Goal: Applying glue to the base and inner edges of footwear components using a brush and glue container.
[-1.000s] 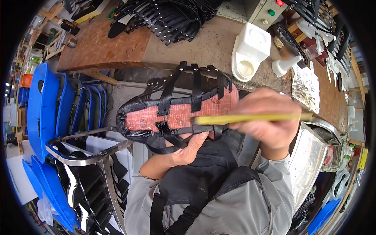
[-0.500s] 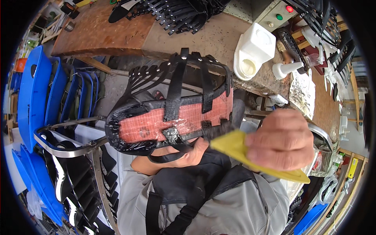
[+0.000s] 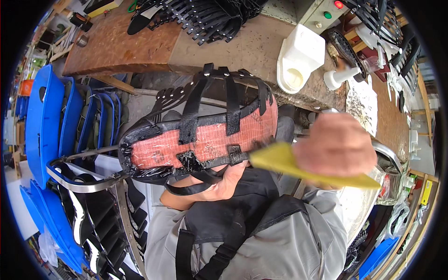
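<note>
A strappy black sandal upper (image 3: 189, 121) lies sole side up, its straps folded onto a reddish-pink sole face (image 3: 212, 137). Wet-looking shine covers the black toe edge and some strap ends. My left hand (image 3: 226, 184) grips the sandal from below on the near side, fingers mostly hidden beneath it. Closed around a yellow-handled brush (image 3: 275, 161), my right hand (image 3: 335, 144) is blurred by motion. The brush's dark, smeared bristles meet the near edge of the sole toward its right end; whether they touch is hard to tell.
Across the far side runs a workbench (image 3: 126, 46) bearing black strap uppers (image 3: 200, 21), a white container (image 3: 301, 58) and a white nozzle bottle (image 3: 339, 77). Blue trays (image 3: 44, 126) stand at the left beside a metal-framed rack (image 3: 88, 184) of black soles.
The sandal has shifted slightly left and tilted a little. My right hand and the brush have moved slightly, with the bristles now a bit farther up along the sole edge.
</note>
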